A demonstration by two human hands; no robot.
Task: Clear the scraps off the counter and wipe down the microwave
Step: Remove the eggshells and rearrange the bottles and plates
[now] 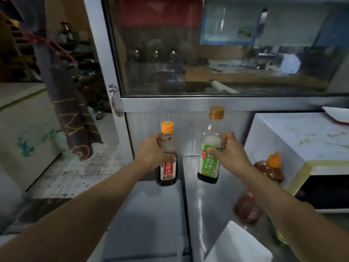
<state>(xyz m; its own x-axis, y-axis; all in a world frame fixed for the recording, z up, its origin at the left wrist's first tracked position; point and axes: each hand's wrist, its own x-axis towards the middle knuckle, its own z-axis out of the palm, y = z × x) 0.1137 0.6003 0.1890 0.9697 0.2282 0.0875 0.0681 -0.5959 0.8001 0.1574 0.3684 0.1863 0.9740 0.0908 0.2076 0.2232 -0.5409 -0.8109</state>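
Head view, looking forward and down, close over counter (147, 214)

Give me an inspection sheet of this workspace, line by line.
Surface: steel counter, seam down its middle.
Job's things: white microwave, green smears on its top; scraps: none seen on the counter.
Clutter: red-label bottle, green-label bottle, squeeze bottle, white sheet, plate on the microwave.
Grippers: left hand grips the red-label bottle; right hand grips the green-label bottle.
Cables: nothing seen.
Surroundings: glass cabinet, hanging cloth.
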